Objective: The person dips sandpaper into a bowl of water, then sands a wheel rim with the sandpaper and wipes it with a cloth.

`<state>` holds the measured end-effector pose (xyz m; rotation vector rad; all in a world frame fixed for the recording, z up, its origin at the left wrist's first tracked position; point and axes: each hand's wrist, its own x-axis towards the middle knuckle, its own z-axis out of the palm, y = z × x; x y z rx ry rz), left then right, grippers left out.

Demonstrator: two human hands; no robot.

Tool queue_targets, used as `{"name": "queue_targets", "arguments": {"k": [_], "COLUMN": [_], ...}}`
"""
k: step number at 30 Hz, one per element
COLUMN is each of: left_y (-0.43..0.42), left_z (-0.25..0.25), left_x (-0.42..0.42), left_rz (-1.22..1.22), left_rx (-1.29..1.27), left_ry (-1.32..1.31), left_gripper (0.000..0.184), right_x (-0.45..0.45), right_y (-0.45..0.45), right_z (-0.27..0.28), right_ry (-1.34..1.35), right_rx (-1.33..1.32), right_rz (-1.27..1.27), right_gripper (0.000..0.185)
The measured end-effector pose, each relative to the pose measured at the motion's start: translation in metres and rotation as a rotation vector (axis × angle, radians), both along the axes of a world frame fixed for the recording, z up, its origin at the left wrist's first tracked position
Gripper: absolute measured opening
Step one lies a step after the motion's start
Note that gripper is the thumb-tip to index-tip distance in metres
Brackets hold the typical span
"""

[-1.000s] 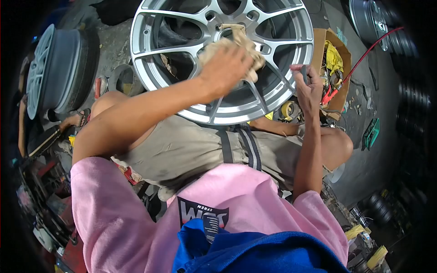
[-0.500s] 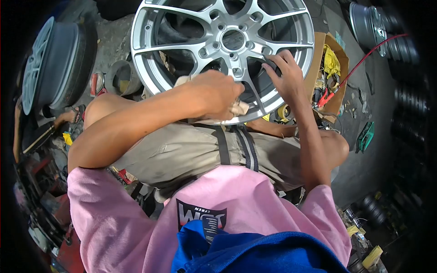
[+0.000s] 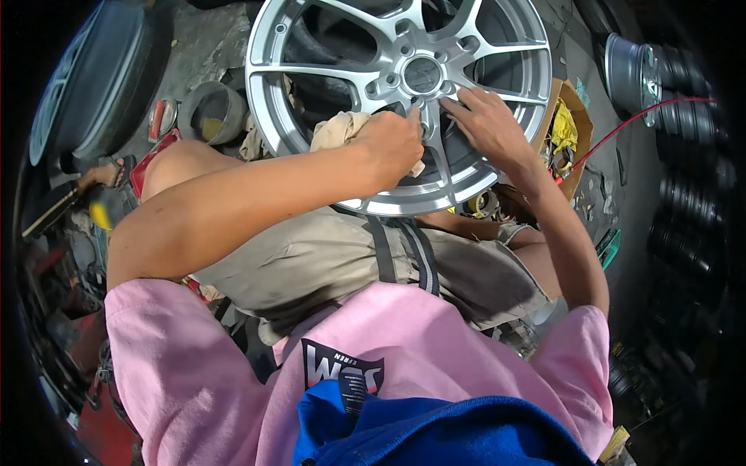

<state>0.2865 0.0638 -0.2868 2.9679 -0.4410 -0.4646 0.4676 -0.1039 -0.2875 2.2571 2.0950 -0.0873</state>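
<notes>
A silver multi-spoke alloy wheel rim (image 3: pixel 346 72) rests over my lap, its face turned up toward me. My left hand (image 3: pixel 391 147) is closed around a beige rag (image 3: pixel 339 130); the cloth bunches out on both sides of the fist. One finger of that hand points at the lower spoke, just below the lug holes. My right hand (image 3: pixel 491 124) lies on the right side of the rim, fingers apart, its fingertips touching a spoke close to the centre bore (image 3: pixel 423 75). No object shows in it.
A cardboard box (image 3: pixel 576 147) holding a yellow bag stands right of the rim, with a red hose (image 3: pixel 633 116) running past it. Another wheel with tire (image 3: pixel 116 78) stands at left, near a round drum-like piece (image 3: pixel 211 113). More rims (image 3: pixel 629 74) are stacked at right.
My left hand with the rag has moved up the lower spoke toward the hub. My right hand's fingers have straightened and shifted near the hub. The rim sits further right in view.
</notes>
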Motion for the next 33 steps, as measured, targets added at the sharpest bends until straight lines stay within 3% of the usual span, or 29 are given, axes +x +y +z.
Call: {"name": "queue_targets", "arguments": {"k": [2,9,16,17,18,19,21,22,25,28,33], "left_y": [-0.003,-0.006,0.015,0.02,0.023,0.024,0.021,0.02,0.02,0.017,0.01], "left_z": [0.016,0.021,-0.005,-0.006,-0.008,-0.009,-0.014,-0.016,-0.017,-0.008,-0.004], "left_x": [-0.006,-0.009,0.008,0.011,0.015,0.02,0.029,0.033,0.048,0.065,0.068], "left_rz": [-0.047,-0.098,-0.05,0.018,0.087,0.086,0.181,0.18,0.256,0.33,0.342], "left_rx": [0.217,0.34,0.071,-0.105,-0.283,-0.281,-0.383,-0.381,-0.473,-0.489,-0.519], "left_ry": [0.048,0.054,0.03,-0.02,-0.069,-0.069,-0.047,-0.043,0.024,0.311,0.341], "left_gripper": [0.086,0.089,0.078,0.073,0.067,0.067,0.063,0.063,0.065,0.083,0.091], "right_x": [0.006,0.002,0.0,-0.001,-0.001,-0.002,-0.006,-0.008,-0.004,0.005,0.014], "right_y": [-0.012,0.02,-0.024,-0.026,-0.03,-0.033,-0.039,-0.04,-0.04,-0.039,-0.038], "right_z": [0.018,-0.005,0.032,0.034,0.027,0.025,0.023,0.023,0.02,0.019,0.015], "right_ry": [0.019,-0.008,0.058,0.095,0.163,0.164,0.331,0.336,0.416,0.425,0.412], "right_rx": [-0.051,-0.068,-0.087,-0.09,0.068,0.069,0.114,0.116,0.274,0.266,0.306], "right_rz": [0.032,0.05,-0.029,-0.085,-0.086,-0.086,-0.345,-0.347,-0.453,-0.546,-0.6], "right_gripper": [0.035,0.033,0.032,0.03,0.025,0.025,0.027,0.027,0.038,0.053,0.05]}}
